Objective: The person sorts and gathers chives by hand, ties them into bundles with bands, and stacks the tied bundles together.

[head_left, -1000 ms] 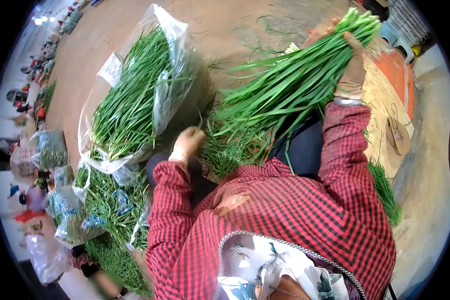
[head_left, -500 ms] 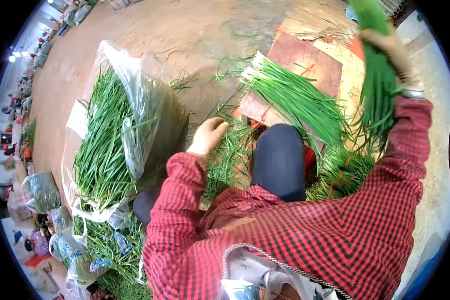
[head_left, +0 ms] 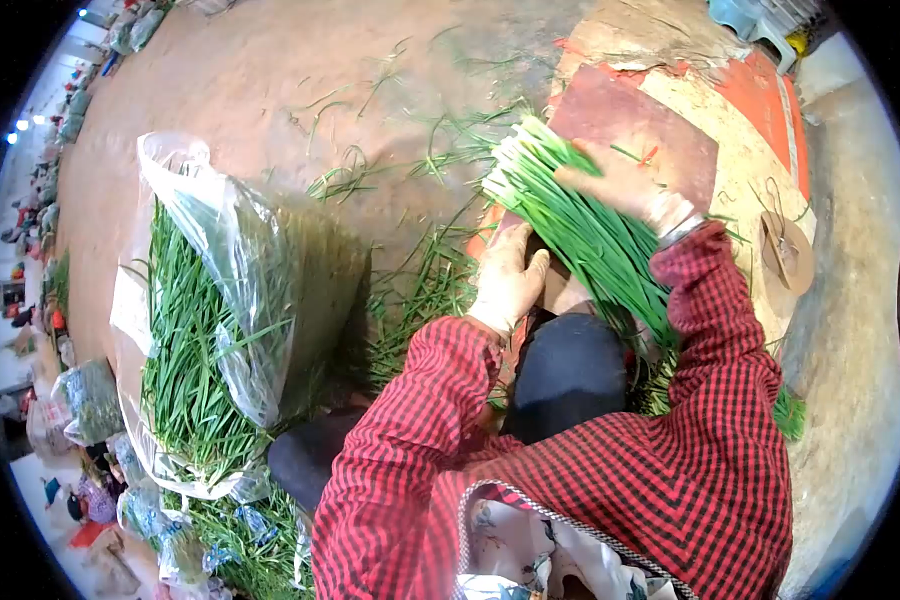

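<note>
A large bundle of green chives (head_left: 595,225) lies slantwise on a reddish-brown board (head_left: 630,115), its white stem ends pointing up and left. My right hand (head_left: 625,185) rests over the bundle's upper side, slightly blurred, fingers stretched out across the stalks. Along the lower left side of the bundle is my left hand (head_left: 507,278), thumb apart from the fingers, fingertips near the stalks' white part. Whether those fingertips touch the chives I cannot tell. Both sleeves are red and black checked.
On my left stands a clear plastic bag (head_left: 260,270) packed with chives. Loose stalks (head_left: 425,290) litter the floor beside the board. A round cardboard-coloured disc (head_left: 787,252) lies at the right, and a blue stool (head_left: 755,25) stands at the back right.
The chives my right hand held up at the far right are no longer there. That hand has come left onto the bundle on the board, and my left hand has moved right beside it.
</note>
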`<state>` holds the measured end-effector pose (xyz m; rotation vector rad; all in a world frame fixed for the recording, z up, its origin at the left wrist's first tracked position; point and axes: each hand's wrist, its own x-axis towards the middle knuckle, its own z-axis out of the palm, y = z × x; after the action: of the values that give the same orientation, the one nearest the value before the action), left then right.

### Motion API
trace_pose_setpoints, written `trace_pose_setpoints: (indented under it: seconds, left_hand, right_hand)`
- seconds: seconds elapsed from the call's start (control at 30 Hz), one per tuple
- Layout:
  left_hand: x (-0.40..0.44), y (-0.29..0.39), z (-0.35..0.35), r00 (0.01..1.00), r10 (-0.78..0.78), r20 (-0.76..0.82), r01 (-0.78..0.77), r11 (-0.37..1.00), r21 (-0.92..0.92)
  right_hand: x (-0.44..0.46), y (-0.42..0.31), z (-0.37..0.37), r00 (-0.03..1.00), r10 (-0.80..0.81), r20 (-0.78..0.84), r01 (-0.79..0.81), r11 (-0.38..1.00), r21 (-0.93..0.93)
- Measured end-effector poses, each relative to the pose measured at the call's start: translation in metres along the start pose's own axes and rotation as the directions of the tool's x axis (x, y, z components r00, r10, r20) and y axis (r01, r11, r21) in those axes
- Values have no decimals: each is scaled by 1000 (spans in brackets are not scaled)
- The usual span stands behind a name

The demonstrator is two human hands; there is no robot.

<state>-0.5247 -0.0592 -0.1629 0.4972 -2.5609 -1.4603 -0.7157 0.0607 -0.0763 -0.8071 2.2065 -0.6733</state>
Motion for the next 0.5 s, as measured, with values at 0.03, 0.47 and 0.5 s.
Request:
trace_pose_setpoints:
  seconds: [0.03, 0.47, 0.5]
  left_hand:
    - [-2, -6, 3, 1000, -14, -14, 15, 1000, 10]
    - [-175, 31, -288, 623, 347, -701, -29, 906, 422]
    - [-198, 27, -308, 591, 355, -724, 56, 878, 476]
  right_hand:
    - [-2, -4, -3, 996, -5, -84, 9, 999, 49]
    - [-18, -191, 89, 659, -720, -216, 751, 617, 234]
    - [-23, -222, 101, 570, -797, -200, 819, 535, 205]
